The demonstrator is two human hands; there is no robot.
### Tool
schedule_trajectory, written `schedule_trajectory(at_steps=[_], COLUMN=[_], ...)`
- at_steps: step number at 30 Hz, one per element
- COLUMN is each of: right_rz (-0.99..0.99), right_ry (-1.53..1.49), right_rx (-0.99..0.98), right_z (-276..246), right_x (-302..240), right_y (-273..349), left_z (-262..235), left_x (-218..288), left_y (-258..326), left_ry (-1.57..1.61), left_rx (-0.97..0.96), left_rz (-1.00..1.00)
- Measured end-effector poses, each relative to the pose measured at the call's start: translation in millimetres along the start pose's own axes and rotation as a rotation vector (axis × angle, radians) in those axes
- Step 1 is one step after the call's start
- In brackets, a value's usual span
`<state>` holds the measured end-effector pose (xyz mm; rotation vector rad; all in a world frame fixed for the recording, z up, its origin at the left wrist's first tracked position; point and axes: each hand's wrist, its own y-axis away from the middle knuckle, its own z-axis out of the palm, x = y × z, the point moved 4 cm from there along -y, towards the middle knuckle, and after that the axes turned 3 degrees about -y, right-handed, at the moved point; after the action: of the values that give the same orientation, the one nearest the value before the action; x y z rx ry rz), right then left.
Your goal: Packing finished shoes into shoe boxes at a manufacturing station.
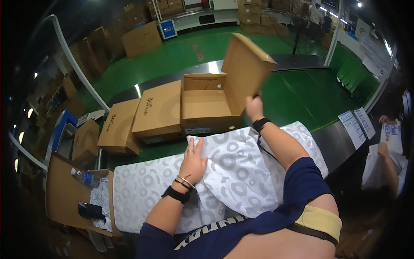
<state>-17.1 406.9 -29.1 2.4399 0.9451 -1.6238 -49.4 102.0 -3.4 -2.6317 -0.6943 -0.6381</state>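
Note:
My left hand (192, 165) lies flat with fingers stretched on a sheet of white wrapping paper (241, 172) printed with grey rings. Beyond the paper stands an open brown cardboard shoebox (205, 103), its bare inside showing. My right hand (255, 108) grips the side edge of the raised lid (246, 64), which looks slightly blurred. The fingertips of that hand are partly hidden by the cardboard. Below the loose sheet, the worktop is covered in the same patterned paper (146, 185).
Several closed brown boxes (157, 110) stand left of the open one on a green conveyor (297, 95). A carton (58, 190) at left holds a water bottle (86, 177), a black phone (90, 210) and crumpled paper. At right, another person's hands hold a white package (390, 138).

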Motion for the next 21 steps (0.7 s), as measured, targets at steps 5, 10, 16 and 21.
schedule_trajectory(at_steps=[5, 10, 16, 21], right_rz=[0.435, 0.401, 0.557, 0.499], right_ry=[-1.081, -0.930, -0.372, -0.542], right_rx=[0.147, -0.146, -0.894, -1.170], right_z=[-68.1, -96.8, -114.4, -109.1], right_x=[49.1, 62.8, 59.6, -27.0], right_y=[15.6, 46.5, 164.9, 256.5], left_z=[3.8, 2.9, 13.9, 9.3], left_x=[-11.7, -17.5, -22.0, 12.2], left_y=[-4.1, -9.0, 44.4, 111.3], left_ry=[0.055, 0.084, 0.975, 1.310], left_rx=[0.017, 0.026, -0.101, -0.079], left_rz=[0.004, 0.009, -0.330, -0.374])
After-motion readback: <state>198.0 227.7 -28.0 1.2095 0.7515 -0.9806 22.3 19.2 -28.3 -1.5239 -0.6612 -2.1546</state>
